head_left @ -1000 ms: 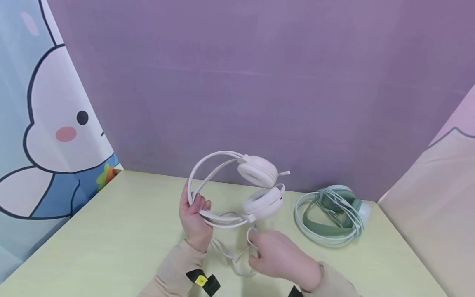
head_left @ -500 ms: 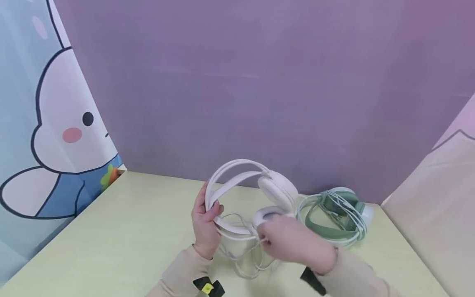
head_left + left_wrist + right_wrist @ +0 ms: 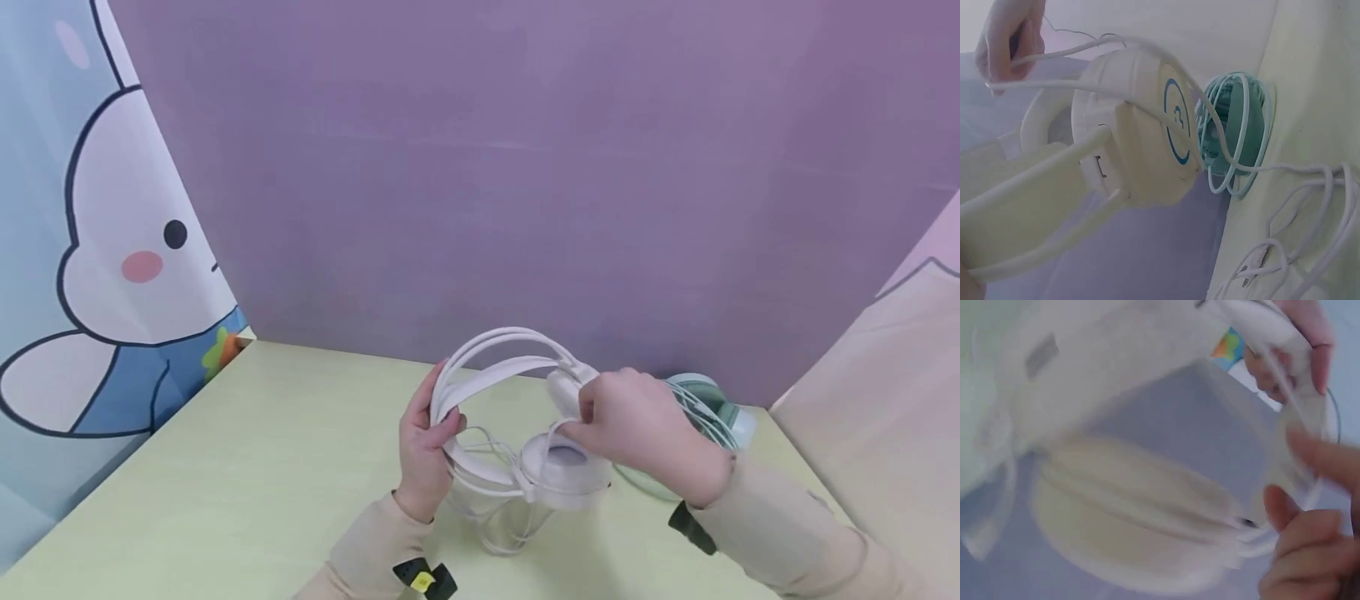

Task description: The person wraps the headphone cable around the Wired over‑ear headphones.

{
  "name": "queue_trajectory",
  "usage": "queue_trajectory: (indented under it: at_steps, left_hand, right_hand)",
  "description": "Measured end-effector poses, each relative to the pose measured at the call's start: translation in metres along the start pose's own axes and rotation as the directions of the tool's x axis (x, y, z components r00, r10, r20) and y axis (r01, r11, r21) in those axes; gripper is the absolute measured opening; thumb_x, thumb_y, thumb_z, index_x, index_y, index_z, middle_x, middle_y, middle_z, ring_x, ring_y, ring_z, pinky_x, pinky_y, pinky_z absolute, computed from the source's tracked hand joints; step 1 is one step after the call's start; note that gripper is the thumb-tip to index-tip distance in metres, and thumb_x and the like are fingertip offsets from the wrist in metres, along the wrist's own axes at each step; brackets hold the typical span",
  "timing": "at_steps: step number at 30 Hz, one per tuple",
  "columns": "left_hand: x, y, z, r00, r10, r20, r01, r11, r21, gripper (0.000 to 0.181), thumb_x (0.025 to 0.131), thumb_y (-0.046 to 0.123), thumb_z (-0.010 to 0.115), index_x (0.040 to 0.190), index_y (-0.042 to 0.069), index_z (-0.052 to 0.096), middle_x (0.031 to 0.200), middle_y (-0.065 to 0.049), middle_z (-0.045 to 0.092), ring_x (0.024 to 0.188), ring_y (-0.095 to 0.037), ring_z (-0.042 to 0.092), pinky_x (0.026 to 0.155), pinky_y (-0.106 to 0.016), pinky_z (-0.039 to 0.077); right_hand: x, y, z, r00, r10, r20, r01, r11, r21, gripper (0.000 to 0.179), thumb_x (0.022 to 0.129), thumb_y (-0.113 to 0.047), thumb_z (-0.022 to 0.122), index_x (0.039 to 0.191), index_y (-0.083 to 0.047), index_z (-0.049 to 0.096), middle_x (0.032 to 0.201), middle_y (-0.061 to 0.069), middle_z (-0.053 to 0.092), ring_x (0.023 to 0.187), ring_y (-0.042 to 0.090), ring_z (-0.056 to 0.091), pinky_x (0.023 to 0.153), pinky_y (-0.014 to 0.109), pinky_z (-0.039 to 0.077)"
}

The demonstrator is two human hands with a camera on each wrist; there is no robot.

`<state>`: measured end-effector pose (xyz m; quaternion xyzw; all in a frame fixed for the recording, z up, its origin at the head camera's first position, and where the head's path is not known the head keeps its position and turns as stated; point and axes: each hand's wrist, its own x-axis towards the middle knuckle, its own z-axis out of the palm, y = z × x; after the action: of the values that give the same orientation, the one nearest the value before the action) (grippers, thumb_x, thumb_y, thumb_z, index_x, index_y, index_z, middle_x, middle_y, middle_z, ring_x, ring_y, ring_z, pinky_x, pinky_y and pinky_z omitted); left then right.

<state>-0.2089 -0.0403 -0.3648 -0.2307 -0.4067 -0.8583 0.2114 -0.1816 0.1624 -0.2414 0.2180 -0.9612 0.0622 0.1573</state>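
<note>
My left hand point(image 3: 423, 458) grips the headband of a pair of white headphones point(image 3: 573, 487), held up over the table with the ear cups to the right. The white cable point(image 3: 1329, 194) is pinched in my right hand point(image 3: 645, 421), right by the ear cups. In the left wrist view, two strands of it pass across the outside of one cup, which bears a blue ring mark. More of this cable hangs in loose loops below the headband. The far cup is partly hidden behind my right hand. In the right wrist view the headphones are blurred.
Green headphones point(image 3: 697, 392), wound with their own pale green cable, lie on the table point(image 3: 300, 467) at the back right, partly behind my right hand. A purple backdrop point(image 3: 525, 167) rises at the table's back edge. Printed cloths hang at both sides.
My right hand has moved up and right, from below the headphones to the ear cups, carrying the cable. My left hand has shifted right with the headphones, whose lower cup has turned.
</note>
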Motion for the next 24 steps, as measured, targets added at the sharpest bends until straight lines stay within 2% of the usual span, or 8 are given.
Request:
queue_trajectory:
  at_steps: [5, 9, 11, 13, 16, 18, 21, 24]
  left_hand:
    - [0.001, 0.001, 0.003, 0.996, -0.055, -0.066, 0.053, 0.998, -0.041, 0.052, 0.086, -0.013, 0.045, 0.124, 0.021, 0.059, 0.100, 0.008, 0.057, 0.067, -0.002, 0.044, 0.058, -0.012, 0.038]
    - [0.004, 0.004, 0.002, 0.989, -0.082, -0.122, 0.072, 0.994, -0.078, 0.050, 0.087, -0.012, 0.045, 0.124, 0.019, 0.059, 0.092, 0.007, 0.052, 0.065, -0.002, 0.042, 0.057, -0.013, 0.037]
    - [0.005, 0.005, 0.000, 0.987, -0.077, -0.139, 0.063, 0.993, -0.102, 0.049, 0.088, -0.012, 0.045, 0.123, 0.019, 0.060, 0.085, 0.006, 0.049, 0.064, -0.002, 0.042, 0.057, -0.013, 0.037]
    - [0.005, 0.006, -0.001, 0.988, -0.068, -0.136, 0.051, 0.990, -0.130, 0.049, 0.088, -0.013, 0.045, 0.122, 0.018, 0.060, 0.082, 0.006, 0.047, 0.062, -0.002, 0.042, 0.056, -0.013, 0.036]
    - [0.004, 0.006, -0.002, 0.993, -0.062, -0.102, 0.047, 0.988, -0.148, 0.050, 0.087, -0.014, 0.045, 0.122, 0.018, 0.061, 0.084, 0.006, 0.049, 0.062, -0.002, 0.042, 0.055, -0.013, 0.036]
    - [0.003, 0.005, -0.001, 0.996, -0.062, -0.071, 0.052, 0.989, -0.141, 0.050, 0.087, -0.013, 0.047, 0.122, 0.018, 0.061, 0.090, 0.006, 0.054, 0.063, -0.002, 0.044, 0.056, -0.012, 0.036]
    - [0.001, 0.004, 0.000, 0.998, -0.059, -0.036, 0.055, 0.993, -0.104, 0.050, 0.087, -0.012, 0.048, 0.124, 0.019, 0.060, 0.099, 0.007, 0.058, 0.066, -0.001, 0.045, 0.057, -0.012, 0.038]
    - [0.001, 0.004, 0.001, 0.998, -0.059, -0.013, 0.058, 0.995, -0.083, 0.052, 0.086, -0.013, 0.047, 0.125, 0.019, 0.059, 0.100, 0.007, 0.060, 0.066, -0.001, 0.045, 0.058, -0.011, 0.038]
  right_hand:
    - [-0.004, 0.009, 0.006, 0.996, 0.053, 0.072, -0.074, 0.938, 0.339, 0.026, 0.080, -0.023, 0.071, 0.057, -0.015, 0.061, 0.047, -0.012, 0.041, 0.047, 0.004, 0.035, 0.045, 0.020, 0.031]
    - [-0.006, 0.016, 0.007, 0.946, 0.079, 0.315, -0.264, 0.751, 0.605, 0.045, 0.089, -0.028, 0.062, 0.051, -0.009, 0.046, 0.046, -0.010, 0.034, 0.045, 0.006, 0.033, 0.044, 0.021, 0.032]
    - [-0.006, 0.020, 0.006, 0.913, 0.087, 0.398, -0.335, 0.716, 0.613, 0.048, 0.090, -0.033, 0.059, 0.051, -0.011, 0.040, 0.046, -0.009, 0.032, 0.044, 0.006, 0.031, 0.043, 0.021, 0.030]
    - [-0.006, 0.024, 0.003, 0.896, 0.095, 0.433, -0.350, 0.750, 0.561, 0.048, 0.087, -0.038, 0.059, 0.052, -0.016, 0.035, 0.047, -0.010, 0.028, 0.044, 0.006, 0.028, 0.042, 0.021, 0.027]
    - [-0.008, 0.025, -0.006, 0.911, 0.126, 0.392, -0.267, 0.906, 0.329, 0.053, 0.078, -0.055, 0.064, 0.051, -0.019, 0.035, 0.048, -0.011, 0.027, 0.045, 0.007, 0.026, 0.043, 0.022, 0.024]
    - [-0.009, 0.024, -0.013, 0.927, 0.132, 0.351, -0.190, 0.972, 0.135, 0.058, 0.071, -0.068, 0.063, 0.050, -0.020, 0.036, 0.049, -0.010, 0.029, 0.045, 0.008, 0.029, 0.041, 0.024, 0.026]
    - [-0.011, 0.021, -0.023, 0.960, 0.116, 0.254, -0.088, 0.989, -0.120, 0.067, 0.060, -0.081, 0.059, 0.050, -0.020, 0.034, 0.049, -0.009, 0.029, 0.045, 0.010, 0.032, 0.039, 0.028, 0.027]
    - [-0.010, 0.019, -0.028, 0.985, 0.052, 0.165, -0.013, 0.974, -0.228, 0.065, 0.057, -0.081, 0.061, 0.053, -0.020, 0.038, 0.049, -0.008, 0.031, 0.047, 0.011, 0.034, 0.038, 0.030, 0.028]
